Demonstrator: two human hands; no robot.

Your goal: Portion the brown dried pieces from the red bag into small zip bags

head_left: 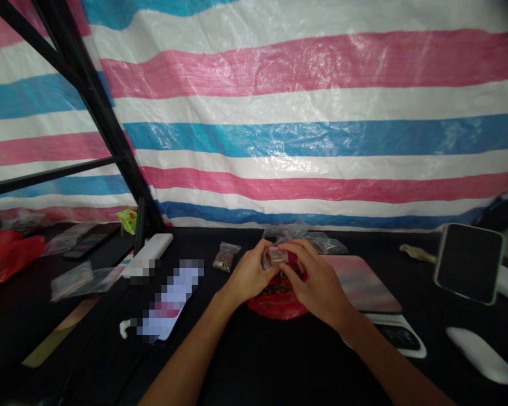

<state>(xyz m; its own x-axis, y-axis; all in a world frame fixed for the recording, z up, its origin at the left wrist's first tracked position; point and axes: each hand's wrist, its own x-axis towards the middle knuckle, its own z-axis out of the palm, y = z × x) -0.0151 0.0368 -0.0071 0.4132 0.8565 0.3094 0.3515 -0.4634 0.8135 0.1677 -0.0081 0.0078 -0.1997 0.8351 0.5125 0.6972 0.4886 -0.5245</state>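
Note:
Between my two hands is a small clear zip bag (278, 255), its top edge pinched from both sides. My left hand (250, 273) is closed on its left edge, and the fingers of my right hand (317, 280) grip the right edge. Directly beneath lies a red plastic bag (278, 307), open and holding many small brown pieces too small to name; my hands partly cover it. To the left of my left hand, a filled small zip bag (226, 257) with similar brownish contents rests on the black table (254, 361).
Clear plastic bags (322, 242) lie behind my hands. At right are a pinkish flat pad (364, 282), a white-framed device (400, 334), a tablet-like screen (469, 264) and a white mouse (483, 355). A lit phone (173, 299) and another red bag (8, 256) are at left.

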